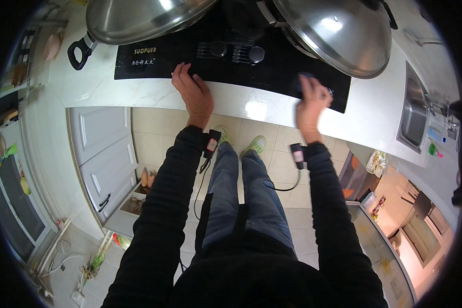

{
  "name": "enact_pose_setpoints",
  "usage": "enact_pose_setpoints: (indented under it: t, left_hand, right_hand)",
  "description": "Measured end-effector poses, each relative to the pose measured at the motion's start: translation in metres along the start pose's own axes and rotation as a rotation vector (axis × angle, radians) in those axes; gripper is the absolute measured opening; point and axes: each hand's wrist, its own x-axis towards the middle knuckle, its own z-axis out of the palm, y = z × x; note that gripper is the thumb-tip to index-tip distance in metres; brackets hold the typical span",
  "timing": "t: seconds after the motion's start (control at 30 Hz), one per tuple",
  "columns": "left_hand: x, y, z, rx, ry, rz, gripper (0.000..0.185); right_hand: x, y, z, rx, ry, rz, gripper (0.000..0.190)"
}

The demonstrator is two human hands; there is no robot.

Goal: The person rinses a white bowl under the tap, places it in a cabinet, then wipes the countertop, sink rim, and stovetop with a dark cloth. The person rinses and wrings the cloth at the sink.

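Note:
In front of me is a black glass cooktop [165, 63] with two round control knobs, the left knob [218, 49] and the right knob [256, 54]. My left hand [194, 92] is at its front edge, fingers slightly spread and nothing in them. Over the right front part of the cooktop is my right hand [313, 101], blurred by motion with its fingers bent. A dark patch shows by those fingertips; whether it is a held thing or a reflection cannot be made out. Behind the hands stand two lidded pans, under a left steel lid [146, 19] and a right steel lid [335, 34].
The left pan's black handle [79, 53] juts over the white countertop [88, 90]. A steel sink [412, 109] is set in at the right. Below left are grey cabinet doors [104, 131]. Cabled devices, the left device [212, 143] and right device [298, 156], hang by my wrists.

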Motion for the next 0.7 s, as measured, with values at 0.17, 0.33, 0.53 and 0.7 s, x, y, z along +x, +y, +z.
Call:
enact_pose_setpoints:
  t: [0.17,0.33,0.53,0.7]
  left_hand:
    - [-0.003,0.003,0.004,0.017,-0.033,0.017,0.033]
    - [-0.001,0.0,0.004,0.015,-0.037,-0.011,0.032]
    - [0.003,-0.007,-0.002,0.047,0.01,0.099,0.032]
    - [0.003,-0.003,-0.002,0.074,0.003,0.112,0.031]
  right_hand:
    - [-0.012,0.076,-0.013,-0.071,0.042,0.299,0.069]
    - [0.003,-0.045,0.028,0.155,0.116,-0.063,0.069]
    - [0.008,-0.122,0.056,0.427,0.027,-0.272,0.066]
    - [-0.001,-0.007,0.017,0.24,0.103,0.037,0.07]
